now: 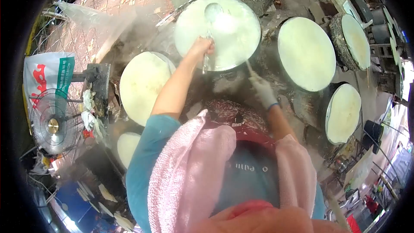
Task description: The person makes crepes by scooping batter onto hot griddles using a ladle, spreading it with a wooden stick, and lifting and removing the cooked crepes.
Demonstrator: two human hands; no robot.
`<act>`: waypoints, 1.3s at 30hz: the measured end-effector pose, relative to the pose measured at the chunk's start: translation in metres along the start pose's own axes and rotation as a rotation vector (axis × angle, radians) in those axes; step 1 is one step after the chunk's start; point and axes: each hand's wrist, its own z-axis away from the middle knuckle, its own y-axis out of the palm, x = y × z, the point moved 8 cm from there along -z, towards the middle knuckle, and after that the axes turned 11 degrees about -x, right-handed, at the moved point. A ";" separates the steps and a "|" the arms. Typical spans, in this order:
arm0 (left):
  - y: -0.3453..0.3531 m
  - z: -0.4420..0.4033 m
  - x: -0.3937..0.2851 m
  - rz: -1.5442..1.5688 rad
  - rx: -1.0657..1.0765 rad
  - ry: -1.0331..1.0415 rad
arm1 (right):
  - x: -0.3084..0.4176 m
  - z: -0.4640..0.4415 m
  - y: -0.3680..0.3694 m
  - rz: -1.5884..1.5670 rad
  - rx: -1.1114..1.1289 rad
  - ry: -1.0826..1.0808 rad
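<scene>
My left hand (202,46) is closed around the handle of a ladle. The ladle's round bowl (213,12) rests on or just over a large round pan (239,54) covered with a pale, smooth layer, and the handle's end sticks out below my fist. My right hand (263,90), in a whitish glove with a blue band at the wrist, is closed on a thin stick-like tool (249,67). That tool's tip lies close to the pan's lower right edge; its exact kind cannot be made out.
Similar pale-covered round pans stand around me: one at left (144,87), one at right (307,54), a smaller one (343,114) lower right, and more behind. A fan (53,125) stands at far left near a printed bag (49,75). Steam hangs about the pans.
</scene>
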 end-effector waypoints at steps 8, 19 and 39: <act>-0.007 0.047 0.054 0.566 0.042 -0.202 | 0.008 0.014 0.053 -0.285 -0.029 0.048; -0.081 0.101 0.017 0.642 0.430 -0.077 | 0.063 0.027 0.040 0.040 0.017 -0.245; 0.263 0.283 0.054 0.550 0.543 -0.317 | -0.124 0.108 -0.430 0.691 -1.001 -0.221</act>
